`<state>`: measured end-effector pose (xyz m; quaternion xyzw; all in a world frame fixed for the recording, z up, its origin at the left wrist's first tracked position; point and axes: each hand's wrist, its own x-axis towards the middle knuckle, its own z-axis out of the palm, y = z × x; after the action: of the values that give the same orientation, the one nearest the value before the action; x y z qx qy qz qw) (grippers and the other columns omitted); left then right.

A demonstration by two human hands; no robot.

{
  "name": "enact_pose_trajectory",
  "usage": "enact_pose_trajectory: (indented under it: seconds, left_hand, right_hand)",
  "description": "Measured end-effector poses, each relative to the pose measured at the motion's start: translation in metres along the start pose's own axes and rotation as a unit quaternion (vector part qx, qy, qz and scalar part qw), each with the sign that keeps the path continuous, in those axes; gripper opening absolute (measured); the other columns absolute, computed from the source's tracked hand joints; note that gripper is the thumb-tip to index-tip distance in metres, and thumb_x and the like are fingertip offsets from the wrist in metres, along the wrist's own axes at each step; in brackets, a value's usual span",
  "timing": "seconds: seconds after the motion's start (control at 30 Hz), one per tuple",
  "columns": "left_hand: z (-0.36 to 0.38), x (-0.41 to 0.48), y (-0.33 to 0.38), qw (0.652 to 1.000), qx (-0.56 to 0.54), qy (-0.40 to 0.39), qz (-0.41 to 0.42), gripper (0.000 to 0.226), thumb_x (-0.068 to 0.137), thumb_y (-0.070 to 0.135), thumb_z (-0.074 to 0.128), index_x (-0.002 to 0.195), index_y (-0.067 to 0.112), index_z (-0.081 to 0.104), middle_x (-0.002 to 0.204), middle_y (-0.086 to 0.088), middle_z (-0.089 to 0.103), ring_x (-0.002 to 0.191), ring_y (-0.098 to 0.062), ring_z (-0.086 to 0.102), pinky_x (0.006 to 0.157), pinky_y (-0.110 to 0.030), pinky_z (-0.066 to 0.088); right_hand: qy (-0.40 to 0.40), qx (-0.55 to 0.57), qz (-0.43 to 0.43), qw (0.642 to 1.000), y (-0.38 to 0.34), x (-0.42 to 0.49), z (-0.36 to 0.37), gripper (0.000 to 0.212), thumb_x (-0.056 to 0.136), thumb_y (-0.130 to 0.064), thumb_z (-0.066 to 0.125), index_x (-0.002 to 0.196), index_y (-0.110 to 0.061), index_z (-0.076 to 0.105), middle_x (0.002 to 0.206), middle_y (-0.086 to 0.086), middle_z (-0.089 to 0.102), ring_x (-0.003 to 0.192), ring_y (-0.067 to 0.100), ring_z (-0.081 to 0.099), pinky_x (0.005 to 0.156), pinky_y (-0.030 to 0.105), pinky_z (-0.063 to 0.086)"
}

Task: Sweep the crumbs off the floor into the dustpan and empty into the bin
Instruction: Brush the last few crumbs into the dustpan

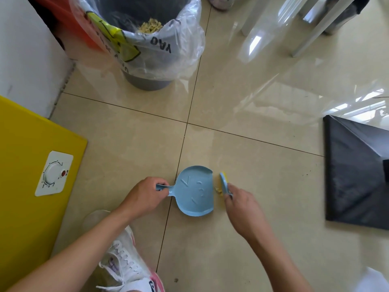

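A small light-blue dustpan lies flat on the beige tiled floor, its open edge facing right. My left hand grips its handle. My right hand holds a small blue brush with yellow bristles just right of the pan's edge. A little heap of yellowish crumbs sits on the floor between brush and pan. The pan's inside looks bare. A grey bin lined with a clear plastic bag stands at the top, with yellowish crumbs inside it.
A yellow board carrying a white dial timer lies at the left beside a white wall. A black sheet lies at the right. White furniture legs stand at the top right. My white sneaker is below the pan.
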<state>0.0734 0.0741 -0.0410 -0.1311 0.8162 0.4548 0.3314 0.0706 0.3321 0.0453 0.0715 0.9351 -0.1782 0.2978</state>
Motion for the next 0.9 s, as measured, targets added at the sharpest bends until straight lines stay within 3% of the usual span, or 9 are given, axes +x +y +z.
enact_pose_trajectory:
  seconds: [0.07,0.23,0.33,0.47,0.53,0.6,0.77,0.9]
  left_hand:
    - [0.001,-0.003,0.000,1.000,0.011,0.005,-0.007,0.019,0.088,0.022,0.058,0.077,0.025,0.073,0.065,0.007,0.064,0.052,-0.006,0.048,0.055,-0.028,0.038]
    - [0.000,-0.008,0.003,1.000,0.020,0.007,-0.009,0.018,0.088,0.020,0.059,0.080,0.021,0.074,0.076,-0.007,0.070,0.056,-0.014,0.047,0.057,-0.031,0.037]
    - [-0.004,-0.011,0.004,0.999,0.027,0.012,-0.016,0.018,0.087,0.022,0.058,0.080,0.021,0.074,0.075,-0.010,0.069,0.052,-0.013,0.044,0.054,-0.030,0.035]
    - [-0.011,-0.016,0.004,0.999,0.033,0.021,-0.027,0.018,0.086,0.024,0.059,0.075,0.024,0.073,0.062,-0.003,0.062,0.050,-0.012,0.044,0.053,-0.029,0.036]
    - [-0.013,-0.019,0.004,0.999,0.034,0.025,-0.032,0.018,0.086,0.024,0.059,0.072,0.025,0.071,0.062,-0.001,0.060,0.052,-0.014,0.045,0.054,-0.029,0.037]
    - [-0.012,-0.021,0.006,0.998,0.037,0.028,-0.036,0.020,0.086,0.025,0.059,0.069,0.027,0.069,0.063,-0.001,0.061,0.053,-0.015,0.046,0.054,-0.029,0.037]
    - [-0.014,-0.025,0.008,0.997,0.045,0.031,-0.045,0.018,0.087,0.025,0.058,0.073,0.023,0.070,0.066,-0.002,0.062,0.055,-0.017,0.046,0.056,-0.029,0.036]
    - [-0.019,-0.026,0.008,0.997,0.048,0.030,-0.045,0.018,0.086,0.024,0.058,0.073,0.022,0.071,0.063,0.000,0.059,0.054,-0.016,0.045,0.055,-0.029,0.035]
  right_hand:
    - [-0.027,0.074,-0.010,0.997,-0.011,-0.005,0.000,0.025,0.098,-0.020,0.041,0.106,-0.022,0.065,0.084,0.002,0.069,0.081,0.027,0.062,0.074,0.042,0.052]
    - [-0.022,0.188,-0.028,0.982,-0.008,-0.018,-0.013,0.030,0.100,-0.021,0.048,0.113,-0.039,0.068,0.093,-0.009,0.075,0.082,0.014,0.068,0.080,0.033,0.056]
    - [0.023,0.179,-0.009,0.984,0.008,-0.021,-0.025,0.027,0.101,-0.021,0.049,0.112,-0.037,0.068,0.091,-0.001,0.075,0.080,0.020,0.068,0.077,0.038,0.056]
    - [0.055,0.082,0.064,0.993,0.021,-0.017,-0.031,0.020,0.100,-0.021,0.044,0.105,-0.026,0.062,0.080,0.001,0.069,0.065,0.018,0.060,0.060,0.033,0.050]
    - [0.032,0.053,0.072,0.995,0.012,-0.013,-0.023,0.017,0.099,-0.019,0.042,0.100,-0.019,0.060,0.082,0.008,0.067,0.068,0.024,0.058,0.065,0.039,0.050]
    - [0.007,0.064,0.051,0.997,-0.003,-0.011,-0.007,0.021,0.100,-0.016,0.043,0.108,-0.017,0.063,0.087,0.012,0.069,0.077,0.030,0.060,0.071,0.041,0.050]
    - [-0.048,0.168,-0.003,0.985,-0.033,-0.024,0.012,0.025,0.099,-0.023,0.042,0.102,-0.029,0.066,0.079,0.000,0.070,0.064,0.013,0.058,0.063,0.030,0.050]
    - [0.013,0.194,-0.009,0.981,-0.021,-0.029,-0.005,0.027,0.098,-0.023,0.046,0.108,-0.038,0.067,0.088,-0.016,0.074,0.076,0.003,0.065,0.064,0.015,0.049]
